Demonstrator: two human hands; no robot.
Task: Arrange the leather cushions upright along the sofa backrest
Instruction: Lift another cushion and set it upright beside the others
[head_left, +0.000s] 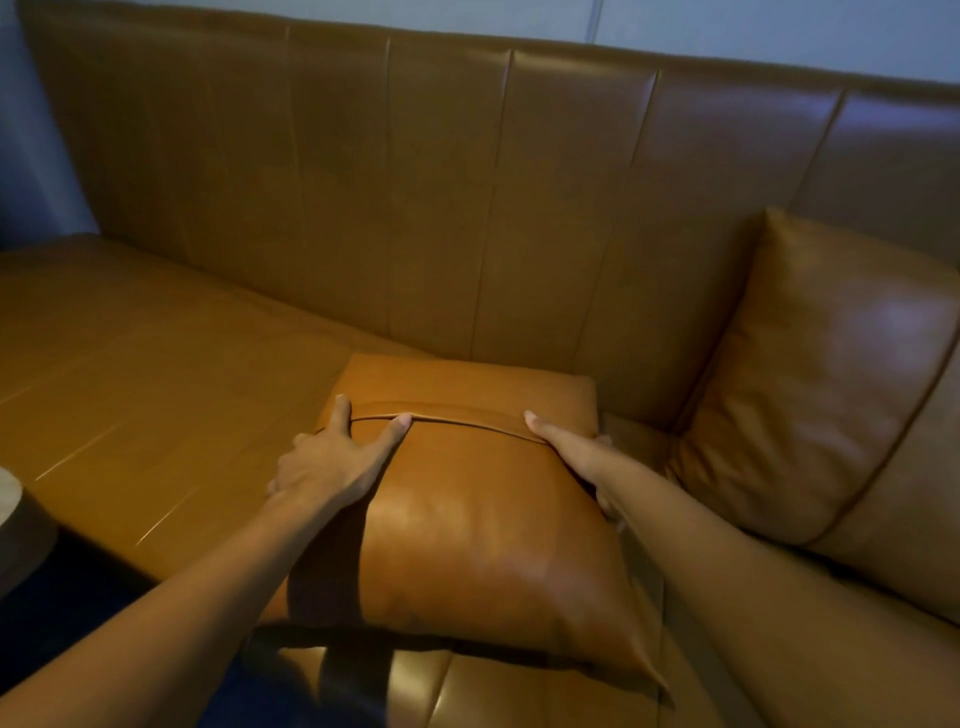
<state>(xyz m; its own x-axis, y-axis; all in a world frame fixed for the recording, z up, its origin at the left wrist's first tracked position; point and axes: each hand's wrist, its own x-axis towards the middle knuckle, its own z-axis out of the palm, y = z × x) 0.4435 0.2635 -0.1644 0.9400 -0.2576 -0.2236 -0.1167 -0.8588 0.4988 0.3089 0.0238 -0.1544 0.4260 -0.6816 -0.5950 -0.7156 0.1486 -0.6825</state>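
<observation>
While gripping a tan cushion (467, 499) lying flat on the seat (130, 374), near the backrest (415, 197): left hand (324, 462) spread wide on its left edge, right hand (576, 457) clasped round its right edge. Just right, second cushion (831, 374) upright against backrest.

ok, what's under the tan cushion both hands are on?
The flat tan leather square cushion lies on the brown leather sofa seat, left hand and right hand gripping its sides. Seat beneath is covered; anything else there can't be seen.
</observation>
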